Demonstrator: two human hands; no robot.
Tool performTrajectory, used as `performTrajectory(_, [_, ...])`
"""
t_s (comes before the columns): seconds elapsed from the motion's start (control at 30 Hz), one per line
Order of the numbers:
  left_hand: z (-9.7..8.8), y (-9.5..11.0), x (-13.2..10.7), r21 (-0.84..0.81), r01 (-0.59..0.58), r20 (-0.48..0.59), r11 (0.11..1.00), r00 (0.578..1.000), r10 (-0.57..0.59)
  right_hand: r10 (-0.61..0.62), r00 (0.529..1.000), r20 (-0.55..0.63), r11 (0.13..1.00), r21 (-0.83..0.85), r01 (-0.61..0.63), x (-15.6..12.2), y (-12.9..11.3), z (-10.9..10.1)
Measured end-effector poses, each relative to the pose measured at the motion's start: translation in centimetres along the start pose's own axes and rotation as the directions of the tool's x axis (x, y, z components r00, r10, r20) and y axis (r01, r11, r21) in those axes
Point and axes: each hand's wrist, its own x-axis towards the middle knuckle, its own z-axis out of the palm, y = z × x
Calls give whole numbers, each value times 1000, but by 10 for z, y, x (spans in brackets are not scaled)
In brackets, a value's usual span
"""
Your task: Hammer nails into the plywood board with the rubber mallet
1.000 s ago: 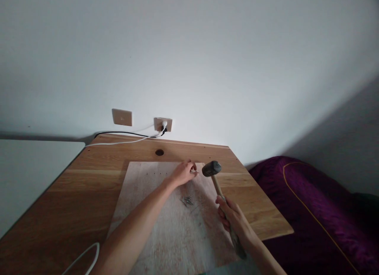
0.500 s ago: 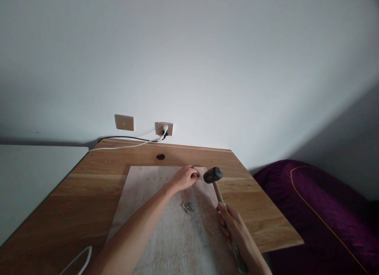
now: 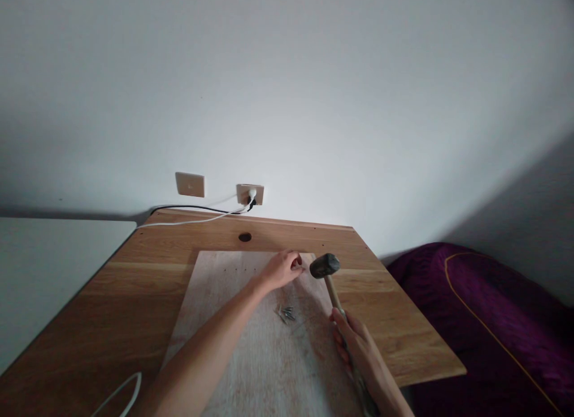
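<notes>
My right grip (image 3: 354, 340) clamps the hammer (image 3: 325, 265) by its handle, leaving the head free beside my left grip (image 3: 282, 269), its hold unclear to me, at the board's (image 3: 242, 351) far end. Nails (image 3: 287, 313) lie nearer, seemingly for reach.

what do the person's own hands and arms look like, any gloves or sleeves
Both the left hand and the right hand are ungloved. The left forearm and right forearm look slim, with no sleeve, watch or bracelet visible. Rings are too small to rule out.
</notes>
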Motion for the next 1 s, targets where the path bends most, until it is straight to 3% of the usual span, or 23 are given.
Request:
performTrajectory(0.4, [1, -1, 0, 36, -15, 18, 999, 1000, 14, 6, 1000, -11, 999, -33, -7, -3, -1, 1])
performTrajectory(1.0, [2, -4, 1, -8, -18, 16, 1000, 1000, 19, -83, 997, 6, 991, -107, 83, -1, 0, 1])
